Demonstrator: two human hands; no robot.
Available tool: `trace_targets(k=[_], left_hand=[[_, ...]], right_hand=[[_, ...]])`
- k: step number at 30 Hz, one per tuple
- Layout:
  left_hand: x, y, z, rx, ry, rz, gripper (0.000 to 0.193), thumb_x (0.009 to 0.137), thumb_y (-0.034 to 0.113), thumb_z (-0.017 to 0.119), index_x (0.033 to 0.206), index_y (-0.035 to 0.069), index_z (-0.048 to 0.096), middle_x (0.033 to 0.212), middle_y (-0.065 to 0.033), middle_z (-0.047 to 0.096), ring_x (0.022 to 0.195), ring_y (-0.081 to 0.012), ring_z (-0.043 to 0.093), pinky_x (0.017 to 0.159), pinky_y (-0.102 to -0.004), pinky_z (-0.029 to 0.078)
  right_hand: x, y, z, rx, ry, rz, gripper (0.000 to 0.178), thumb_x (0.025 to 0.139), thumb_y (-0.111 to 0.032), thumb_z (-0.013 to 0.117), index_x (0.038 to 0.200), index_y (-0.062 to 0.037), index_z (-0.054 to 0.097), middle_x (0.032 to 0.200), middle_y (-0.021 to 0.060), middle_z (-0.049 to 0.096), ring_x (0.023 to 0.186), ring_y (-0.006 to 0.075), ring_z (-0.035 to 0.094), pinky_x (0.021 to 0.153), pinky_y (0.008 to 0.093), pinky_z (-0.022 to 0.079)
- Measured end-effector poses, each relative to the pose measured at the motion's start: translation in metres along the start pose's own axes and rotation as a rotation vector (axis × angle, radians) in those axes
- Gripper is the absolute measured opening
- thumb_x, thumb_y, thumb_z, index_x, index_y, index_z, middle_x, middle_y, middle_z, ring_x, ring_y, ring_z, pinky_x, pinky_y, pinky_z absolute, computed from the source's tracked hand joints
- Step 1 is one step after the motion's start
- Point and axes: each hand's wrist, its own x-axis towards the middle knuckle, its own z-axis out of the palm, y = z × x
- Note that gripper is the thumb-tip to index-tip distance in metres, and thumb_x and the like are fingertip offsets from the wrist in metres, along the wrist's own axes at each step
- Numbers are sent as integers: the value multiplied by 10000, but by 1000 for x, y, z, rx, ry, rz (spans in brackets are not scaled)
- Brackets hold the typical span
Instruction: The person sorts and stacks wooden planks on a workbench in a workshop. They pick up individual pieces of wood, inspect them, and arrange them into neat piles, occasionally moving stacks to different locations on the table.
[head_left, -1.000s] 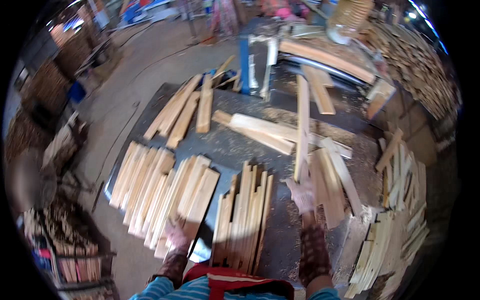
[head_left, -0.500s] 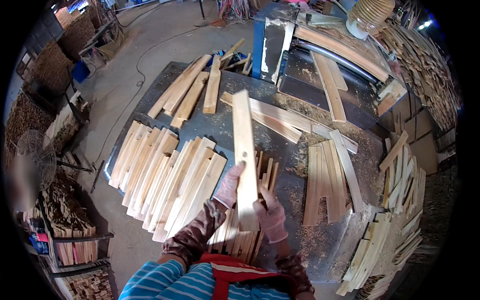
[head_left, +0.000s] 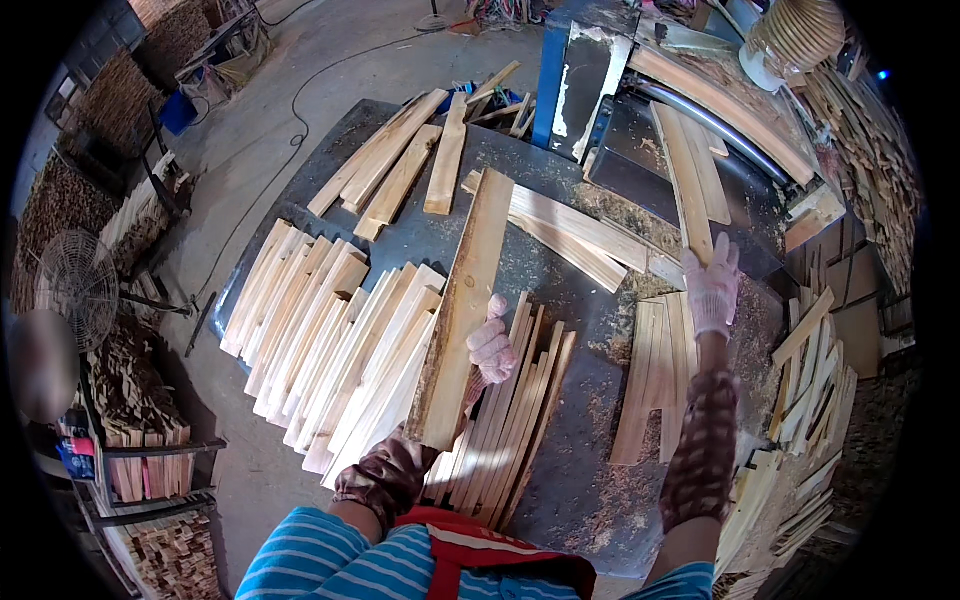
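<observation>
A wooden board (head_left: pixel 462 300) with a small knot and a dark rough edge stands tilted up in front of me. My left hand (head_left: pixel 492 345), in a pale pink glove, is closed round its right edge. Farther right, my right hand (head_left: pixel 712 285), gloved the same way, is stretched out with its fingers spread at the near end of a long plank (head_left: pixel 683 185). That plank lies on the dark bed of a machine (head_left: pixel 745 190), beside another plank. The fingertips seem to touch its end; whether they press on it, I cannot tell.
Rows of stacked strips (head_left: pixel 350 350) cover the dark tabletop's (head_left: pixel 570 440) left side, with more strips (head_left: pixel 510 410) below the left hand. Loose boards (head_left: pixel 395 165) lie at the far edge. Several strips (head_left: pixel 645 380) and sawdust are on the right. A fan (head_left: pixel 78 285) stands left.
My right hand has left the held board and reached right and away to the plank on the machine. In my left hand the board has turned, showing its dark edge and leaning right at the top.
</observation>
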Motion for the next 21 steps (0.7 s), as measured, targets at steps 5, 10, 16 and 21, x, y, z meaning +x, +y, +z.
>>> trace_targets(k=[5,10,16,21], left_hand=[[3,-10,-7,-58,75,-36,401,1052,261,322,1375,42,413,619,61,410,511,-106,426,760,-350,406],[-38,14,24,24,74,-66,392,1045,274,384,1340,28,460,656,37,413,538,-105,424,656,-293,382],[-82,9,18,99,143,-70,399,1051,284,374,1353,37,454,652,35,350,532,-111,358,634,-292,385],[-66,-13,17,245,141,-160,365,1055,264,391,1333,39,461,591,37,304,466,-99,329,502,-278,334]], right_hand=[[-19,22,29,31,-256,40,893,791,-413,721,1512,-94,303,1372,233,493,1207,428,535,976,488,477],[-155,-4,10,280,-183,16,933,768,-377,762,1510,-83,278,1337,278,479,1187,455,529,978,481,478],[-344,42,6,160,-487,376,821,828,-419,693,1486,-112,311,1386,230,460,1219,420,513,1010,504,453],[-441,78,33,-184,-594,288,755,844,-451,690,1475,-168,389,1508,163,387,1301,400,469,1066,459,433]])
